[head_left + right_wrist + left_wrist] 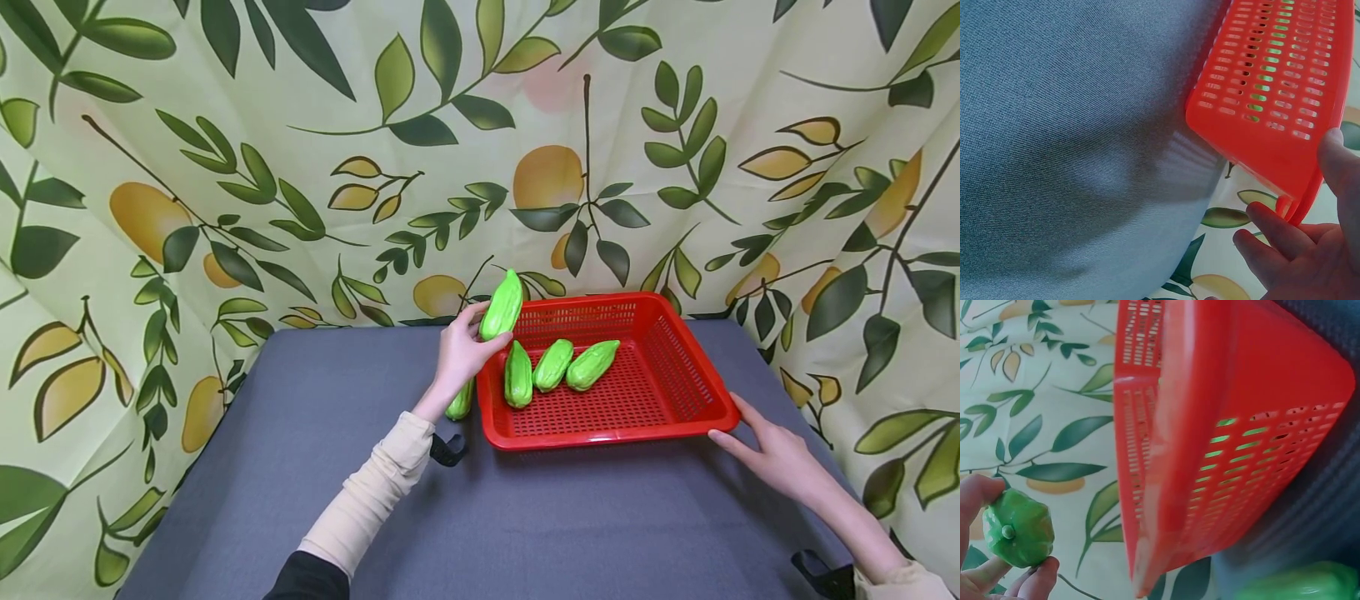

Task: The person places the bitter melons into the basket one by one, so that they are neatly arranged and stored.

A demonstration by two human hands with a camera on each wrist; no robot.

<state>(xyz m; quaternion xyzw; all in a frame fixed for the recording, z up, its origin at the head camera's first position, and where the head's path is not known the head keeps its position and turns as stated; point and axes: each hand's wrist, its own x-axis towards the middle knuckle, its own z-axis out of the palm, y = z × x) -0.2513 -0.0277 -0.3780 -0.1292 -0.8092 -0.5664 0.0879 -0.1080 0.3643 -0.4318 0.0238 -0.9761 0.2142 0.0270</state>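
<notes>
My left hand (462, 352) pinches a bright green ridged gourd (502, 306) between thumb and fingers, raised over the left rim of a red plastic basket (607, 438). The left wrist view shows the stem end of that gourd (1021, 528), apart from the basket wall. Inside the basket, towards its left, lie three similar green gourds (553, 365). Another gourd (461, 402) lies on the table just outside, partly hidden by my left arm. At the basket's front right corner, my right hand (783, 458) holds the rim, thumb (1335, 153) on one side and fingers (1279, 231) on the other.
A grey-blue cloth covers the table (570, 517). Behind and at both sides hangs a leaf-and-fruit patterned curtain (465, 167), close to the basket's back edge. Black straps (448, 450) hang by both wrists.
</notes>
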